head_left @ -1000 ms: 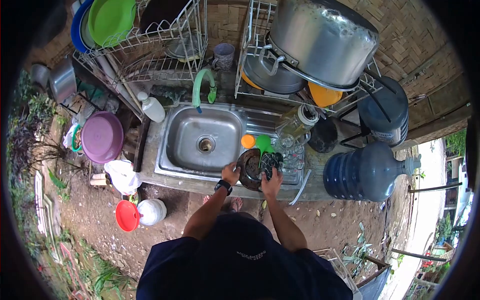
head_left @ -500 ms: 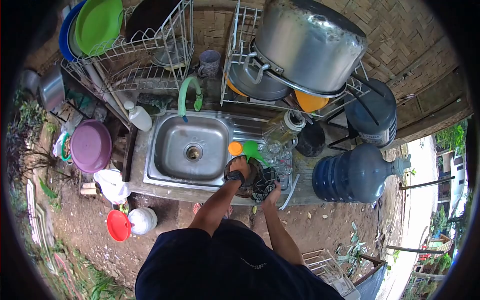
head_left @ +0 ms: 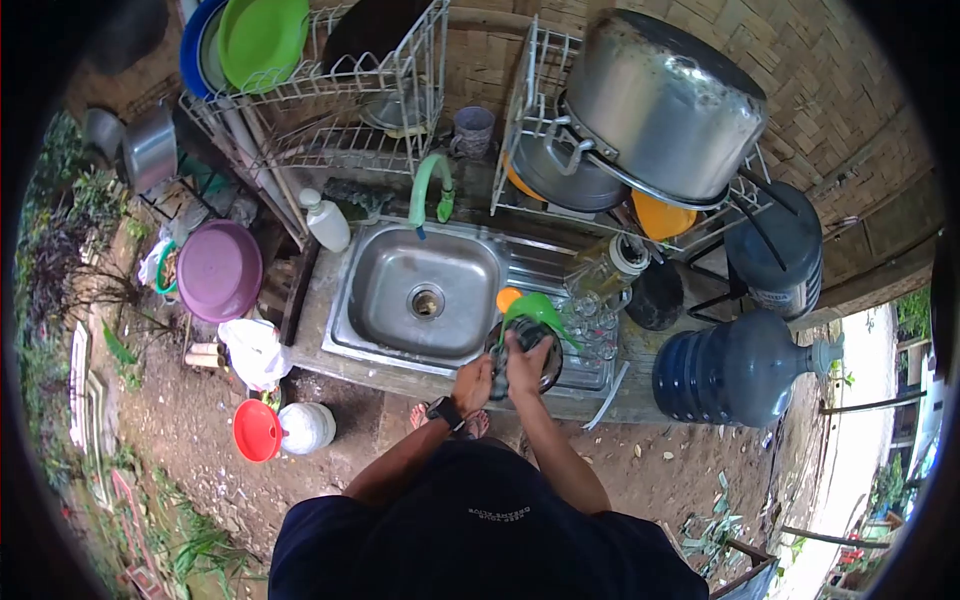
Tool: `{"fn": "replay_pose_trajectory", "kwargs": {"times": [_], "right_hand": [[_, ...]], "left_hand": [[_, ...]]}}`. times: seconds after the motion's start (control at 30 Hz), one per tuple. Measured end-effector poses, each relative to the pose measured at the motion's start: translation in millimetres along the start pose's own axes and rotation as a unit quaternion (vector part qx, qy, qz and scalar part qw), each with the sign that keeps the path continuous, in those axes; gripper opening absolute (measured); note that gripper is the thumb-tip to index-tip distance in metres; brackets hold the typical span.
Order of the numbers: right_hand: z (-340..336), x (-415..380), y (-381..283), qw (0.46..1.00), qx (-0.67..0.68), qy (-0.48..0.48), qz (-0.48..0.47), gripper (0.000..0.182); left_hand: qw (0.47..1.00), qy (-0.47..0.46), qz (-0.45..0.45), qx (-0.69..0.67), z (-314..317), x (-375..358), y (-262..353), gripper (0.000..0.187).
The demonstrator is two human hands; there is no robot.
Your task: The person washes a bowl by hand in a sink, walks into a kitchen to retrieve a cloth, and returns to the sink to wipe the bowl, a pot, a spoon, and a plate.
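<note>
Both hands are close together at the right edge of the sink (head_left: 345, 320). A dark checked cloth (head_left: 499, 374) is bunched between them. My left hand (head_left: 474, 386), with a watch on the wrist, has its fingers closed on the cloth's left side. My right hand (head_left: 525, 362) grips the cloth from the right, thumb up. Behind and under the hands a dark round bowl (head_left: 553, 370) shows in part on the drainboard. Just beyond stand a green plastic item (head_left: 541, 308) and an orange round item (head_left: 508, 299). Several clear glasses (head_left: 597, 338) stand to the right.
A green tap hose (head_left: 428, 190) hangs over the sink. A white pump bottle (head_left: 327, 222) stands at its left. On the right are a glass jar (head_left: 606, 262) and a large blue water jug (head_left: 715, 365). A big metal pot (head_left: 665, 110) rests on the rack above.
My left hand has come out of the bowl and onto the cloth. My right hand has raised the cloth in front of the bowl. The view has shifted, moving the scene rightward.
</note>
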State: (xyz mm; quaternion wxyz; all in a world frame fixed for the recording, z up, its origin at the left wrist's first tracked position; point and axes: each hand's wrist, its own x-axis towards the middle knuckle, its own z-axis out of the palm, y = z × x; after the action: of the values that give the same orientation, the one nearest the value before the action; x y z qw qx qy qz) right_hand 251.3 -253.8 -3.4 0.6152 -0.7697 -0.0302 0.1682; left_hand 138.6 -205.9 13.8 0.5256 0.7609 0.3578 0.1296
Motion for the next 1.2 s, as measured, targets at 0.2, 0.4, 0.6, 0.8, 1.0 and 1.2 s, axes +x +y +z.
{"fn": "replay_pose_trajectory", "kwargs": {"times": [0.2, 0.4, 0.6, 0.8, 1.0, 1.2], "right_hand": [[4.1, 11.0, -44.0, 0.992, 0.099, -0.073, 0.005, 0.064], [-7.0, -0.5, -66.7, 0.971, 0.053, -0.208, 0.108, 0.039], [7.6, 10.9, -49.3, 0.985, 0.171, 0.007, -0.018, 0.045], [52.2, -90.3, -66.0, 0.990, 0.117, -0.051, 0.053, 0.063], [44.8, -39.1, -81.1, 0.979, 0.160, -0.109, 0.062, 0.028], [53.6, -62.1, -73.4, 0.976, 0.187, -0.095, 0.065, 0.033]], "left_hand": [[0.998, 0.020, 0.004, -0.063, -30.0, -28.5, 1.1, 0.041], [0.990, -0.067, -0.036, -0.118, -53.7, -28.9, -8.5, 0.050], [0.939, -0.086, -0.176, -0.282, -79.9, -40.9, 8.9, 0.047], [0.987, 0.120, 0.013, -0.110, -40.2, -23.6, -26.2, 0.054], [0.997, 0.016, 0.021, 0.069, -87.5, -46.4, 24.3, 0.058], [0.995, 0.066, 0.056, 0.051, -94.4, -35.9, 24.3, 0.052]]}}
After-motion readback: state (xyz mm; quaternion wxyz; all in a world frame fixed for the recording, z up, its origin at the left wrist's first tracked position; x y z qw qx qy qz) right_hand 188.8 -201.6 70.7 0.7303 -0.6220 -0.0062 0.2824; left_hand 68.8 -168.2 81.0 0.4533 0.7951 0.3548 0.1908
